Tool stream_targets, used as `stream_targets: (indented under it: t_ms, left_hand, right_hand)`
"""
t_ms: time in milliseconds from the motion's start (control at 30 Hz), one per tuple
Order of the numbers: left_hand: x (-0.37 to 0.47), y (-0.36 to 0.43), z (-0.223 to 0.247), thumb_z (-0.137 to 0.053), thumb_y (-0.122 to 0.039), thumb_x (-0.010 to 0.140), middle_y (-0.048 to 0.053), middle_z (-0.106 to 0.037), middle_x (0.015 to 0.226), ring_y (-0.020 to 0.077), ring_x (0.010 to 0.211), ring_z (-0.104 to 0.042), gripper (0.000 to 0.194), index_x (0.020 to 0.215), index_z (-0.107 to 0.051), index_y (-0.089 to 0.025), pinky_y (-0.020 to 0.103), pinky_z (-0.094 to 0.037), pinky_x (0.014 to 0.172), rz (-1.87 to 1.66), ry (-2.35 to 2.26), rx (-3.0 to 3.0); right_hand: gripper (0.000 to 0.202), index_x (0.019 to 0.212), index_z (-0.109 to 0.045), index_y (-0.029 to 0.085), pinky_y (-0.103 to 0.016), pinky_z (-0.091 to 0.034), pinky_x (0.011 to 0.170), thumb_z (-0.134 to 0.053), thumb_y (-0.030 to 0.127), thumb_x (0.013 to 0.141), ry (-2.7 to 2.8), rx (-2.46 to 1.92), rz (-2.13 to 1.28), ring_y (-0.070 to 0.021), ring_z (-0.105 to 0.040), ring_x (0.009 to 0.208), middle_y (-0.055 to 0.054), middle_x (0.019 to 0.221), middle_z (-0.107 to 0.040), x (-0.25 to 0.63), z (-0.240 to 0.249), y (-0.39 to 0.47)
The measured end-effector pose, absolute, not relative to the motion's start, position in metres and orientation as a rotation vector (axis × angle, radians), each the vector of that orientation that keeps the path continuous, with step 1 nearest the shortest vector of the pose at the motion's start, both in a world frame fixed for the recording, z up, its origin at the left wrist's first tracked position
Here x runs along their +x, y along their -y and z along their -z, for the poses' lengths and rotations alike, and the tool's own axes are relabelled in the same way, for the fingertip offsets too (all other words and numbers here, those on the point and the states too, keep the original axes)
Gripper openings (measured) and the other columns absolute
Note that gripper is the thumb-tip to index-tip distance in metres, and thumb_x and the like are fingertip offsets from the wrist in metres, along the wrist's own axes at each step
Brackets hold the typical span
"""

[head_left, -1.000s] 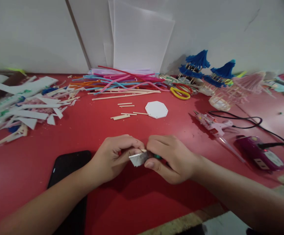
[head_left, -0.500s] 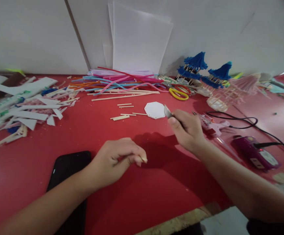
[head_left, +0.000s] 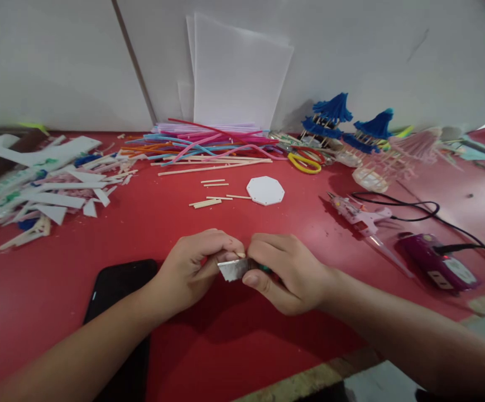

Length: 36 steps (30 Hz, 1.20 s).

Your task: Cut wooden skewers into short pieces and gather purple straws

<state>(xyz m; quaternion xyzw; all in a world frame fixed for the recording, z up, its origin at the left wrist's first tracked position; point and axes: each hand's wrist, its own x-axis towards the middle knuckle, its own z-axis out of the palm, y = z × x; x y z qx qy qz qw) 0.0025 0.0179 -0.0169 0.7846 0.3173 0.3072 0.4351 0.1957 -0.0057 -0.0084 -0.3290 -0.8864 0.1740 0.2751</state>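
My left hand [head_left: 202, 268] pinches a short wooden stick [head_left: 241, 255]; only its pale tip shows past the fingers. In my right hand [head_left: 288, 271] is a utility knife [head_left: 234, 269], its wide metal blade pointing left and lying close against my left fingertips and the stick. Whether the edge touches the wood I cannot tell. Beyond the hands, a white octagonal board [head_left: 265, 190] with small holes near its corners lies flat. Several short cut sticks [head_left: 207, 203] rest to its left.
A black phone [head_left: 120, 290] lies by my left forearm. White scraps [head_left: 58, 184] heap at left. Pipe cleaners [head_left: 217, 142] and yellow-handled scissors [head_left: 305, 162] lie at the back. Right are a glue gun [head_left: 363, 218], a purple power strip [head_left: 437, 262] and small blue-roofed models [head_left: 330, 114].
My right hand has come left and toward me with the knife, bringing its blade up to my left hand. The left hand has shifted only slightly and still pinches the stick.
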Motion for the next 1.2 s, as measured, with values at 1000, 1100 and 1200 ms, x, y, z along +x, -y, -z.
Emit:
stream_targets:
  t_ms: [1000, 1100, 1200]
  left_hand:
    - [0.0035, -0.0204, 0.0160, -0.050, -0.012, 0.085, -0.002, -0.059, 0.069, 0.0092, 0.064, -0.051, 0.014, 0.075, -0.057, -0.018, 0.020, -0.038, 0.061, -0.772, -0.724, 2.132]
    - [0.0039, -0.0201, 0.0146, -0.051, -0.010, 0.084, -0.003, -0.058, 0.069, 0.0080, 0.064, -0.050, 0.014, 0.074, -0.056, -0.018, 0.019, -0.038, 0.063, -0.782, -0.712, 2.135]
    - [0.0036, -0.0199, 0.0136, -0.051, -0.009, 0.083, -0.004, -0.058, 0.068, 0.0077, 0.063, -0.050, 0.015, 0.072, -0.055, -0.018, 0.019, -0.038, 0.063, -0.782, -0.709, 2.134]
  right_hand:
    - [0.029, 0.071, -0.040, 0.019, -0.025, -0.026, 0.049, -0.034, 0.039, 0.091, 2.420, -0.922, -0.466, -0.0102, -0.032, 0.055, 0.002, 0.063, -0.042, 0.1970, 0.0095, 0.0048]
    - [0.029, 0.071, -0.040, 0.019, -0.025, -0.026, 0.049, -0.033, 0.039, 0.091, 2.424, -0.914, -0.473, -0.0102, -0.032, 0.055, 0.001, 0.063, -0.042, 0.1972, 0.0088, 0.0047]
    - [0.030, 0.071, -0.040, 0.019, -0.025, -0.026, 0.049, -0.032, 0.039, 0.091, 2.427, -0.918, -0.471, -0.0103, -0.032, 0.055, 0.001, 0.063, -0.042, 0.1971, 0.0084, 0.0047]
